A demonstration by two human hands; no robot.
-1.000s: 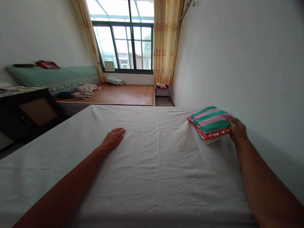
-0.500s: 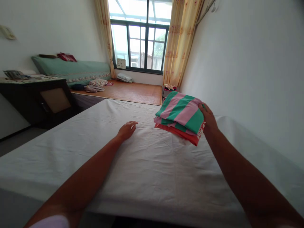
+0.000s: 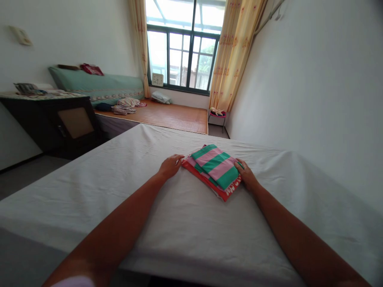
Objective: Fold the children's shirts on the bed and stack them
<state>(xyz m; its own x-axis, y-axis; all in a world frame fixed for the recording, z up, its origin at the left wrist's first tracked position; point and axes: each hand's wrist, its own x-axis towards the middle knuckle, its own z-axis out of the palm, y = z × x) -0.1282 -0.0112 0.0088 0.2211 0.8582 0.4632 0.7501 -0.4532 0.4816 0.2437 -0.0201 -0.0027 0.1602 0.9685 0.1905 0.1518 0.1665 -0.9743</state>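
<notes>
Here's the pile, down on the white sheet, in the middle of the scene and set askew, one corner pointing near. On top, the striped cloth, folded in green and pink; below it, the red cloth, peeking out along the near edges. The bigger piece lies underneath, which probably gives the smaller one a steady base.

The right hand has the right edge gripped, a bit of green showing between its fingers, so the layers are likely being kept together there. Over on the left, the left hand lies low on the sheet, fingertips at the pile's left corner. Is it pinching or only resting? I can't tell from here. Hands on opposite sides like that would stop the folds from sliding.

Now, writing! There's white lettering on the red cloth, at its near right edge, but the fold cuts it and I can't make out a word. No brand to be read on the stripes. Far off by the window, a square clock stands on the sill, its figures too small to read.
</notes>
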